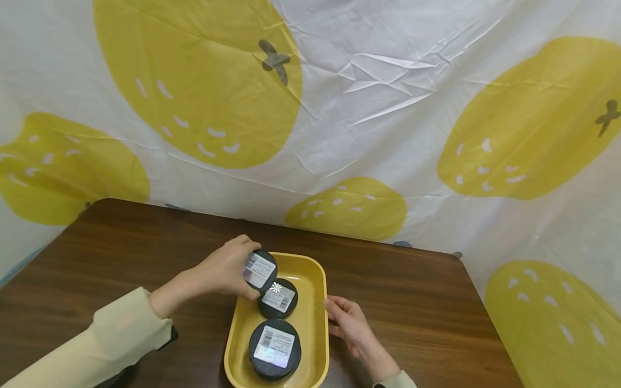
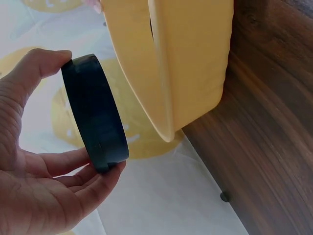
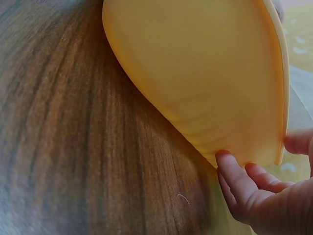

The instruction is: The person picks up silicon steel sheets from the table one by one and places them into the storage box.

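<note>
My left hand (image 1: pixel 227 269) grips a flat round black container (image 1: pixel 260 270) by its edge, thumb on one side and fingertips on the other. A white printed label faces up on it. In the head view this container overlaps the far left corner of a yellow tray (image 1: pixel 318 302). Inside the tray lies a second labelled black container (image 1: pixel 278 308). Nearer to me in the tray is a larger-looking black container (image 1: pixel 274 375), with a second edge showing beneath it. At the tray's right side my right hand (image 1: pixel 356 334) holds its edge, thumb at the rim and fingertips against the outer wall.
The tray stands on a dark brown wooden table (image 1: pixel 417 312). Behind it hangs a white cloth (image 1: pixel 388 134) with large yellow fruit prints, reaching the table's far edge. A dark object (image 1: pixel 116 377) shows partly beneath the left sleeve.
</note>
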Tool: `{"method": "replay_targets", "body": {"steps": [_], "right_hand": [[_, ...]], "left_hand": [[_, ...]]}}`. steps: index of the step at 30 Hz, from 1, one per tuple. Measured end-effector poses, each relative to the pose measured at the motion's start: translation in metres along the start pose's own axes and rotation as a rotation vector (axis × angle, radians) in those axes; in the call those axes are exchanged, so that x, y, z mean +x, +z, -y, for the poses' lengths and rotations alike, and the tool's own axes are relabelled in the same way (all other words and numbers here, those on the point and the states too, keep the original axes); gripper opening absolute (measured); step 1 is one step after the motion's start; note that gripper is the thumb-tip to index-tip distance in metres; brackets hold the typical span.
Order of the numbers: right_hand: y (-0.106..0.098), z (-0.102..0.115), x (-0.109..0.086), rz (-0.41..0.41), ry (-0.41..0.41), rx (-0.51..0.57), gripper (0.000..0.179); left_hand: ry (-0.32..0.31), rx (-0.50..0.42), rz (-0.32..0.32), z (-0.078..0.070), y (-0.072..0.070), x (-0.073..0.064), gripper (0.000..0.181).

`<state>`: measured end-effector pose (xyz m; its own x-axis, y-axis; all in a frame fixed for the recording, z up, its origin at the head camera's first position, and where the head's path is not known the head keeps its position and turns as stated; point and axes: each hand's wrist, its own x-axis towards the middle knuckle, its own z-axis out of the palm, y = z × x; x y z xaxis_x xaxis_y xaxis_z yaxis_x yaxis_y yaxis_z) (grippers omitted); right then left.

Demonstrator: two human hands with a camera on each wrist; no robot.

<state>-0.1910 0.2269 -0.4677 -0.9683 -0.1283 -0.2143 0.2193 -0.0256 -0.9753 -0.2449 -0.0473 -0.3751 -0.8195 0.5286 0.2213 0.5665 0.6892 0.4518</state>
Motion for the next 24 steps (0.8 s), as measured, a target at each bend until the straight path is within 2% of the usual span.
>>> {"method": "replay_targets", "body": {"steps": [24], "right_hand": [[-0.002, -0.001, 0.001, -0.005, 0.002, 0.025, 0.047]], "left_hand": [[-0.002, -0.026, 0.087, -0.018, 0.021, 0.019, 0.084]]}}
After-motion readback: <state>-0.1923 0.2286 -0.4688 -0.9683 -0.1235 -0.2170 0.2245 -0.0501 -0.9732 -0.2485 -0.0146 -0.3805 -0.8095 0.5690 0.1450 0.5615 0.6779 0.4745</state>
